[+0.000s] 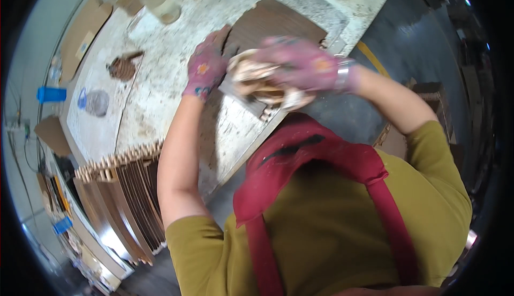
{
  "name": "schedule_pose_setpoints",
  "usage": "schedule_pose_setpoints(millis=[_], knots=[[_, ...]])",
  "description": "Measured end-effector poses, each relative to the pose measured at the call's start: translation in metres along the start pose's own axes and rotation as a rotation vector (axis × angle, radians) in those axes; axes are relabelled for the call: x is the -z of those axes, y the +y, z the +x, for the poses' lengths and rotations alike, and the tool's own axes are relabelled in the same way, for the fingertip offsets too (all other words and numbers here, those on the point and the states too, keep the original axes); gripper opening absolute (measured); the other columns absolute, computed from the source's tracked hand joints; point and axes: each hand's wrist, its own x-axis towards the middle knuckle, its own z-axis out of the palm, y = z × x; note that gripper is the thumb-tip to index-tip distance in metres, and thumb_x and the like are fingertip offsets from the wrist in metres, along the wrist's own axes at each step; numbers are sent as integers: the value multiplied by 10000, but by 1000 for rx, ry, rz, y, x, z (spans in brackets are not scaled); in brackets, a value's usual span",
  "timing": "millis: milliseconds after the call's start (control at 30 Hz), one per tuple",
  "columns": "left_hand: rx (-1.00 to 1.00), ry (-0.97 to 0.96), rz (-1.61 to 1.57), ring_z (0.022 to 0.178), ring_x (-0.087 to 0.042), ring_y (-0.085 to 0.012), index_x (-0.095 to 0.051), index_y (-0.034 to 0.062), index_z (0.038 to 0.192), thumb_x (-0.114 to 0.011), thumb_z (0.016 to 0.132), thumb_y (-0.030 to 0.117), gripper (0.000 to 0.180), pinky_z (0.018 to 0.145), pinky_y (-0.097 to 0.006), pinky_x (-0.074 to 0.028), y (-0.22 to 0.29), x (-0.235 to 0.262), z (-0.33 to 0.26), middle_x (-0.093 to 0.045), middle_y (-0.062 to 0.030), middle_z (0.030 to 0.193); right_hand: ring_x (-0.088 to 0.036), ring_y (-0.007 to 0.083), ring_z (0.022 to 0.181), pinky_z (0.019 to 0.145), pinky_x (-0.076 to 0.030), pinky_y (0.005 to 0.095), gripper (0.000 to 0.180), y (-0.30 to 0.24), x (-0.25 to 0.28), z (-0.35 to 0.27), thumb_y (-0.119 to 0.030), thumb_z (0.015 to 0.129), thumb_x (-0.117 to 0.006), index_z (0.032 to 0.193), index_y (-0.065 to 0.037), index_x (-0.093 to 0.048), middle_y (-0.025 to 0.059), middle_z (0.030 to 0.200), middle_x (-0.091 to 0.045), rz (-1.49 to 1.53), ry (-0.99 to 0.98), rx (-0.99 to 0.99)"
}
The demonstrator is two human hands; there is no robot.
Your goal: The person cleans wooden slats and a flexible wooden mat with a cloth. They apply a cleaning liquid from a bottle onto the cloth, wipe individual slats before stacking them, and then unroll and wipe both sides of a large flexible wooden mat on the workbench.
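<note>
A flat dark-brown wooden panel with notched finger joints at its ends lies on the stained white worktable. My left hand, in a pink flower-patterned glove, rests along the panel's left edge with its fingers stretched out. A crumpled cream-and-brown rag is bunched in my right hand, gloved the same way and smeared by motion. The rag presses over the near part of the panel and hides it. Most of my right fingers are blurred.
Several brown panels with jointed ends stand in a stack at the lower left. Toward the back left are a cloudy plastic bottle, a brown lump, a clear round item and a blue bin. A cardboard box stands right.
</note>
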Motion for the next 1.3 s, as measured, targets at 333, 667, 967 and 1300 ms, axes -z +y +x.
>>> schedule_pose_setpoints(millis=[333,667,967,1300], knots=[[-1,22,11,1200,-533,-311,-475,185,1398,-538,944,374,496,982,-399,-455,6,4,1,-520,-76,1370,-608,304,1014,854,-511,382,313,40,-27,-91,-261,925,-551,1215,-161,-610,107,1115,-612,-32,-354,-8],[-523,250,118,1316,-396,-408,-492,126,1374,-558,934,259,465,1096,-461,-322,56,-18,106,-465,-141,1424,-622,292,1004,895,-493,373,401,96,119,-56,-274,914,-568,1221,-18,-591,151,1104,-625,-184,352,-253],[-305,-209,43,1159,-527,-343,-628,97,1161,-490,943,237,293,987,-395,-435,68,-53,153,-577,-118,1252,-561,315,1024,831,-505,444,357,112,48,-71,-203,845,-601,1199,-190,-559,102,1165,-532,-509,-16,-273],[-333,-133,66,1089,-567,-318,-647,118,1101,-537,921,269,259,927,-403,-468,66,-59,154,-603,-94,1152,-656,276,853,768,-539,376,233,93,106,-19,-210,900,-554,1092,-100,-626,112,881,-647,-286,33,-281]])
